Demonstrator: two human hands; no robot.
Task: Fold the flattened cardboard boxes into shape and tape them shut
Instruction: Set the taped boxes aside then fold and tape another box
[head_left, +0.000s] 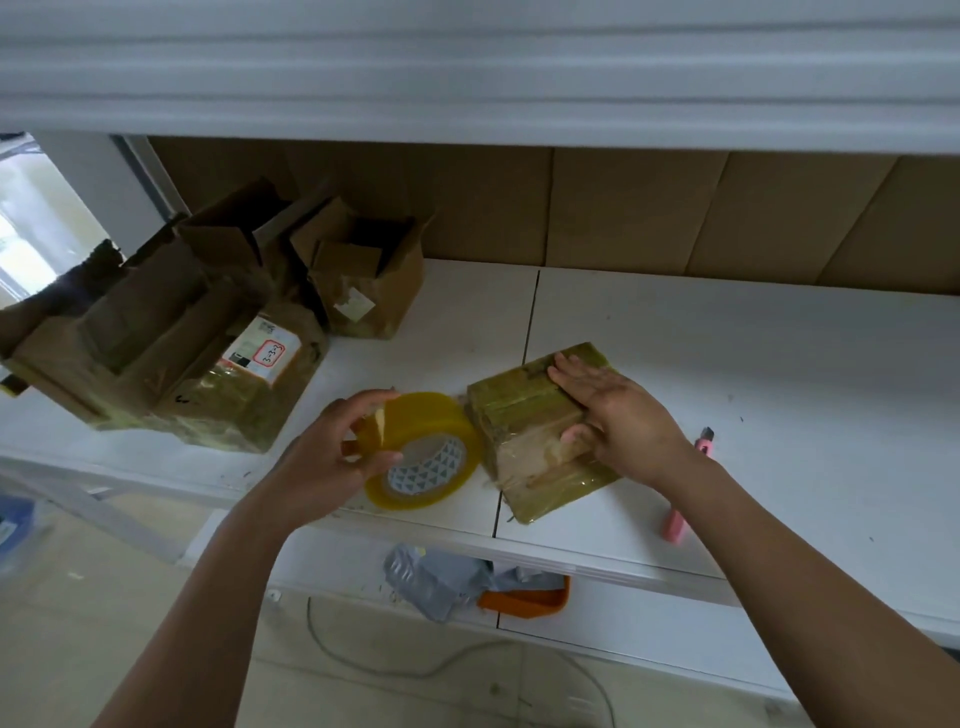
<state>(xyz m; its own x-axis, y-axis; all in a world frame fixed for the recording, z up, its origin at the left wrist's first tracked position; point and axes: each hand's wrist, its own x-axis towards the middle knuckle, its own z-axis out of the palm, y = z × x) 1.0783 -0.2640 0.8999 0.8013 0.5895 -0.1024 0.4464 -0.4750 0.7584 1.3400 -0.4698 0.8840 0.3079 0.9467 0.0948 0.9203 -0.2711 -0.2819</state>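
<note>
- The small box (540, 426) sits on the worktop (727, 364) just right of centre, folded into shape and already wrapped in shiny tape; it looks nearly finished.
- At 10 o'clock from it, two more boxes (171, 353) stand with flaps open, so closing and taping them appears to be left.
- The right hand (618, 410) lies on the small box, fingers (569, 374) straight and together on top, thumb down on the near side.
- The left hand (332, 441) holds the tape roll (423, 452), which touches the box at 9 o'clock; its fingers curl and pinch the loose tape end.
- A pink knife (680, 514) lies at 4 o'clock, untouched.
</note>
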